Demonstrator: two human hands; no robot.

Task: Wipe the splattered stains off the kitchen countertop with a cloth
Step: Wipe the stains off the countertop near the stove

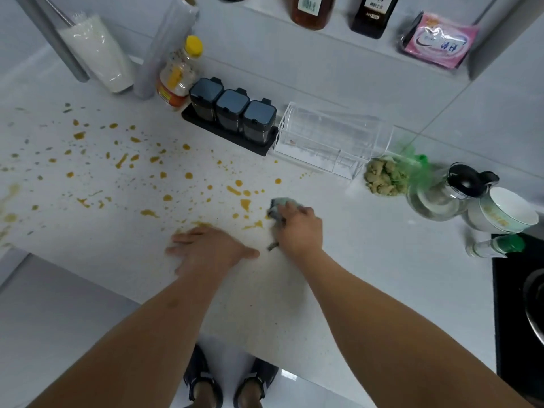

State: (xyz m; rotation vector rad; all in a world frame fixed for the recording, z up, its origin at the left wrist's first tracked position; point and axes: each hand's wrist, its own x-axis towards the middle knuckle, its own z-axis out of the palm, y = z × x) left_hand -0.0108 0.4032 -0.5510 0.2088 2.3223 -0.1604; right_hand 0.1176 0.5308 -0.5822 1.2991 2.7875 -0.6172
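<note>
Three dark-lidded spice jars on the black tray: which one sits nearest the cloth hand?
The rightmost dark-lidded spice jar, at the tray end beside the clear plastic container. It lies closest to the right hand gripping the grey cloth; the other two sit further left.

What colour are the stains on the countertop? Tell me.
Orange-yellow stains, scattered as drops and streaks over the white speckled countertop; the head view shows them.

The right hand point(298, 229) grips a grey-green cloth point(279, 208) pressed on the white table point(368, 260), at the edge of the orange stains point(147, 172). The left hand point(206, 248) lies flat, fingers spread, just beside it. Three dark seasoning jars point(232, 113) stand behind.
</note>
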